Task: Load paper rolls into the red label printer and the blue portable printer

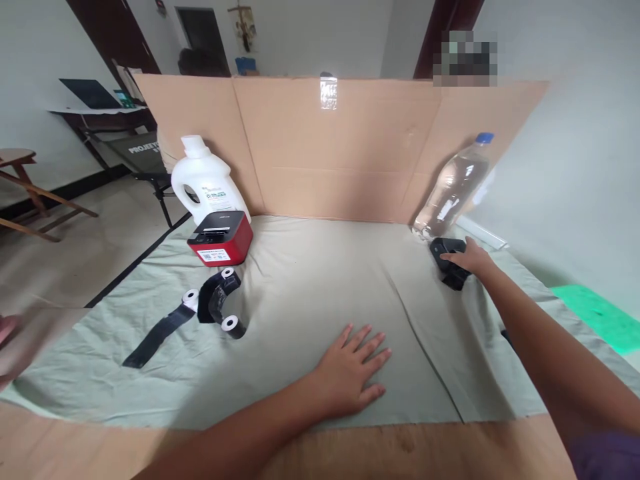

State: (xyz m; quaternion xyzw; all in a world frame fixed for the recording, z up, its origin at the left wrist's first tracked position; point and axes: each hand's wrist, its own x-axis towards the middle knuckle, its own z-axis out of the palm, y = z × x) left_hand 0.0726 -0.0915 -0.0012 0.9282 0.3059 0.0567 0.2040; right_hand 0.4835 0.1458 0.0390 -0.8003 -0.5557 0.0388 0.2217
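My left hand (350, 370) lies palm down with spread fingers on the pale green cloth (320, 287), holding nothing. On the right, my right hand (473, 259) grips a small black boxy device (447, 257), whose exact kind I cannot make out. Just behind that device leans a large clear bottle (455, 187) with a blue cap. A red and black receipt printer (223, 237) stands at the left. In front of it are several paper rolls, including a dark upright roll (235, 328) and a partly unrolled dark strip (157, 337).
A white jug (213, 180) stands behind the printer, against the cardboard screen (325, 147) at the back. A small dark object (507, 337) is partly hidden by my right forearm. A green sheet (600, 317) lies at the right, and a blurred person's hand (7, 328) shows far left.
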